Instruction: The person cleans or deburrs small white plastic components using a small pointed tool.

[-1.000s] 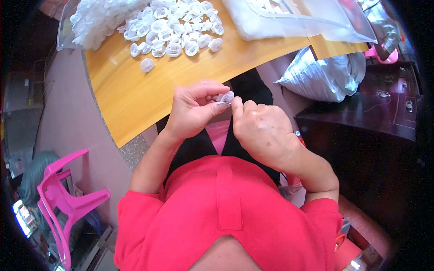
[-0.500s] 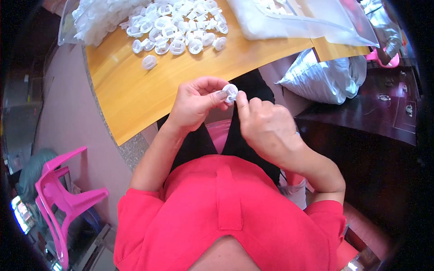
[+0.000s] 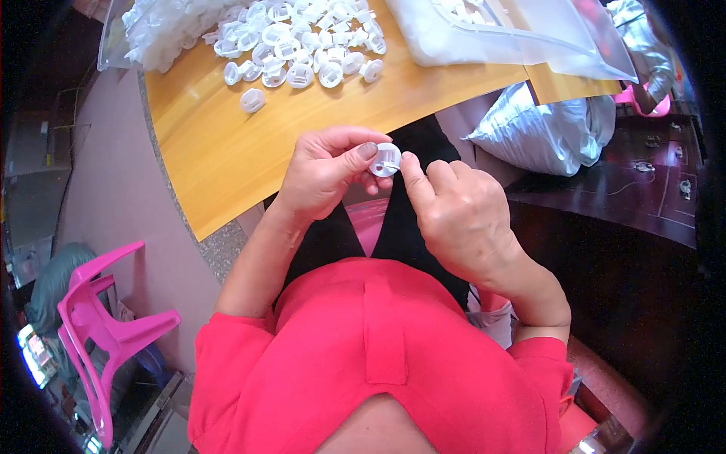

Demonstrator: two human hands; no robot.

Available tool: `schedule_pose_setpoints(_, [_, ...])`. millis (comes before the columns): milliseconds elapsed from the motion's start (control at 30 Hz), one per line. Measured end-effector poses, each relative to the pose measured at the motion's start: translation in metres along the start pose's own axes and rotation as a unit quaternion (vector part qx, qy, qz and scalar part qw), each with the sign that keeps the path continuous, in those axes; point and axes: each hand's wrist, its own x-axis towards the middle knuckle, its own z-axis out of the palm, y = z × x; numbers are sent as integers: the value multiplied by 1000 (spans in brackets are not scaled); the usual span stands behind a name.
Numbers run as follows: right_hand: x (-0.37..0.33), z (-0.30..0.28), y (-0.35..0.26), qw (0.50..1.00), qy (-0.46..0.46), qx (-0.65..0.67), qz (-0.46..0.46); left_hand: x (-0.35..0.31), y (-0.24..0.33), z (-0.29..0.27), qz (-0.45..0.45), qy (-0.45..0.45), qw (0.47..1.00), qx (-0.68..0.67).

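Note:
Between the thumb and fingers of my left hand (image 3: 325,172) is a round white plastic piece (image 3: 386,160) with slots in its face. It is held above my lap, just off the near edge of the table. My right hand (image 3: 457,208) is beside it on the right, index finger stretched toward the piece's rim and the other fingers curled in. Whether that fingertip touches the rim, or pinches something small with the thumb, is hidden. On the wooden table (image 3: 302,121) lies a heap of similar round white pieces (image 3: 299,74), with a single one (image 3: 252,100) apart from it.
A clear plastic bin (image 3: 484,45) stands at the table's far right, and a bag of white pieces (image 3: 170,34) at the far left. A silver-grey sack (image 3: 544,132) sits right of the table. A pink plastic chair (image 3: 113,325) lies at the left.
The white piece has turned so its slotted face shows more fully. My right hand has shifted slightly right and its index finger has drawn a little back from the piece.

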Motion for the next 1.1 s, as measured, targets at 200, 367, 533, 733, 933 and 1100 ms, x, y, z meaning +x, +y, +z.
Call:
schedule_pose_setpoints(200, [0,0,-2,999,-16,-45,-26,-2,1,3,-4,6,1000,25])
schedule_pose_setpoints(367, [2,-3,-4,990,-44,-112,-77,-2,2,5,-17,8,999,31])
schedule_pose_setpoints(533, [9,1,-2,989,-81,-72,-97,-4,4,8,-23,50,996,75])
schedule_pose_setpoints(733, [12,1,13,985,-127,26,-110,-4,1,9,-27,48,993,107])
schedule_pose_setpoints(933, [9,1,14,989,-125,70,-39,-1,-11,0,-10,21,999,-23])
schedule_pose_setpoints(1100, [3,-5,14,992,-26,122,25,-1,1,-4,2,0,999,-33])
